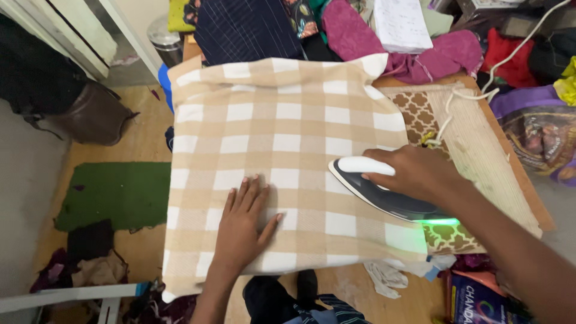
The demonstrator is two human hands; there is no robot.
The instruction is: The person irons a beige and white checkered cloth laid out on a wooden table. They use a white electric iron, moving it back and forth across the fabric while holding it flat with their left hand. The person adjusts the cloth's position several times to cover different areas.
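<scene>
Pressing the beige-and-white checked cloth [282,156] flat, I keep my left hand [243,225] open on it, palm down and fingers spread, near the edge closest to me. My right hand [414,174] is closed around the handle of the iron [384,189], which sits on the cloth's right side with its nose pointing left and a green light glowing at its heel. Judging by how it lies, most of the cloth looks smooth already; the strip under and behind the iron, and the near right corner, seem to be what is left. To the left the cloth offers a broad open run, with only my flat hand in the way. The white cord [480,96] trails off to the upper right across the patterned pad [474,138], whose right edge is close. Beyond the far edge, piled clothes [414,57] crowd the board.
</scene>
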